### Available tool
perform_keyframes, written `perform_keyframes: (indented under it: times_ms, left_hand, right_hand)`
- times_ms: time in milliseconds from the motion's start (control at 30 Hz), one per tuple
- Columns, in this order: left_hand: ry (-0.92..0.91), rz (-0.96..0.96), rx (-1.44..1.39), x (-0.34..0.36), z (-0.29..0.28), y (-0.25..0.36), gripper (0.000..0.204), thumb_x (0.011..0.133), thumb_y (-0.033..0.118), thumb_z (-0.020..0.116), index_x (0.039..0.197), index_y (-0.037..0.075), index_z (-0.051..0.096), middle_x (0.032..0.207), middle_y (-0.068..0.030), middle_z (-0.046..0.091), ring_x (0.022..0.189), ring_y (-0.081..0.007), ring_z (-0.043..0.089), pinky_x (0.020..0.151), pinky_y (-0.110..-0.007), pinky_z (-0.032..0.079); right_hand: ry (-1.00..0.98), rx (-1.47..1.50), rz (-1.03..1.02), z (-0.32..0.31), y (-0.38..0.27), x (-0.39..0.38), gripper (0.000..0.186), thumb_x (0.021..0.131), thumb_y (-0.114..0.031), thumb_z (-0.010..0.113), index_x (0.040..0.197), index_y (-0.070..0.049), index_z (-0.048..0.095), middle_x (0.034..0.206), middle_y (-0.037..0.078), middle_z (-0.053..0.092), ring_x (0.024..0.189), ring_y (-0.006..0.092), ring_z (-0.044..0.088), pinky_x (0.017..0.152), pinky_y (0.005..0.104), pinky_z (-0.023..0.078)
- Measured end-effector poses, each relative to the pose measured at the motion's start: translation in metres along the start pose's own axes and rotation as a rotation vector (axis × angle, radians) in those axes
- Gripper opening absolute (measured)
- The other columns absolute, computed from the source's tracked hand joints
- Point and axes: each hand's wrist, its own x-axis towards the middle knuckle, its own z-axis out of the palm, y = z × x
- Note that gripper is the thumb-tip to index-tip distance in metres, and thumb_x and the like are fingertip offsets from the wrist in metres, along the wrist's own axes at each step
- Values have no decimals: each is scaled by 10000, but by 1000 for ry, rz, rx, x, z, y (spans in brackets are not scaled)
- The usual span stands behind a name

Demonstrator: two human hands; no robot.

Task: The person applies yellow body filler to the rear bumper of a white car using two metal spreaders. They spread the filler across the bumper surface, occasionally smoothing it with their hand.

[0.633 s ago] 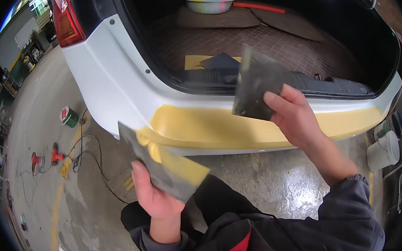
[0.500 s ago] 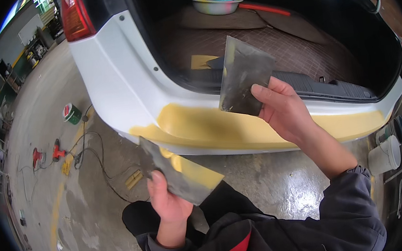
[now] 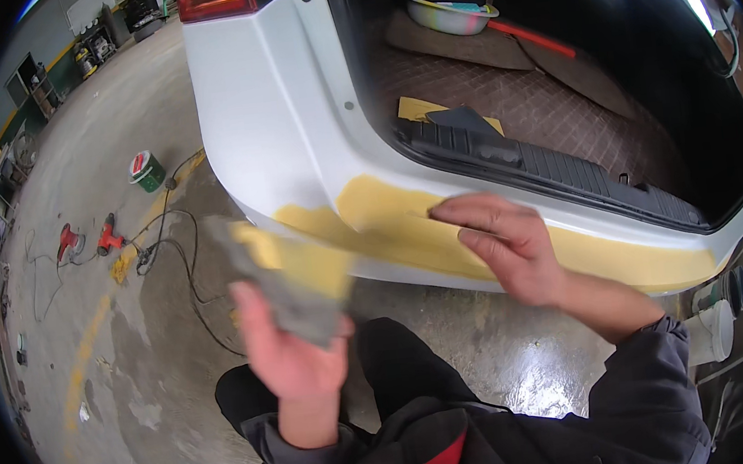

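Note:
My left hand (image 3: 299,362) grips a flat grey mixing plate (image 3: 293,304), blurred by motion, with a lump of yellow body filler (image 3: 257,247) and a yellow smear on its face. My right hand (image 3: 514,253) is closed, thumb against fingers, in front of the bumper. The grey rubber spreader in its grip is turned nearly edge-on and hardly shows. Behind both hands is the rear bumper (image 3: 236,147) of a white car, with a broad band of yellow filler (image 3: 636,254) along it. I cannot tell whether the spreader touches the bumper.
The trunk stands open, with a basin (image 3: 449,17), a red bar (image 3: 532,38) and yellow and dark sheets (image 3: 459,118) inside. Red power tools (image 3: 107,234), cables (image 3: 184,261) and a green bucket (image 3: 146,171) are on the floor at left. A white bucket (image 3: 711,332) is at right.
The spreader has turned from flat to nearly edge-on as my right hand came lower. The plate has moved slightly up and left. The view has shifted, so the car sits farther right.

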Motion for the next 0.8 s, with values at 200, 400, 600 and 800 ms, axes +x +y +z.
perform_keyframes:
  times_ms: [200, 400, 600, 800]
  left_hand:
    - [-256, 252, -56, 22, -66, 56, 350, 1133, 286, 446, 1310, 17, 582, 960, -21, 577, 713, -91, 436, 608, -239, 364]
    - [-269, 236, 21, 20, -78, 63, 362, 1143, 320, 408, 1321, 51, 573, 947, -18, 576, 687, -107, 407, 588, -263, 348]
    - [-199, 233, -13, 16, -68, 58, 327, 1138, 297, 440, 1186, -8, 546, 886, -7, 448, 692, -82, 388, 617, -248, 353]
    - [-209, 230, -15, 15, -70, 57, 386, 1140, 307, 431, 1259, -39, 555, 910, -30, 491, 712, -97, 448, 626, -252, 396]
  right_hand:
    - [-144, -349, -406, 10, 35, 37, 477, 804, 113, 649, 1240, -72, 700, 1270, 172, 633, 1153, 376, 637, 972, 445, 536]
    - [-68, -417, -350, 31, 53, 59, 489, 809, 139, 651, 1242, -77, 721, 1296, 202, 643, 1158, 387, 654, 993, 430, 548]
    - [-9, -511, -385, 40, 63, 69, 492, 792, 67, 677, 1248, -113, 718, 1248, 187, 677, 1161, 373, 669, 999, 432, 565]
    - [-113, -492, -343, 37, 64, 67, 502, 788, 56, 686, 1253, -130, 725, 1275, 172, 688, 1193, 351, 671, 1020, 422, 568]
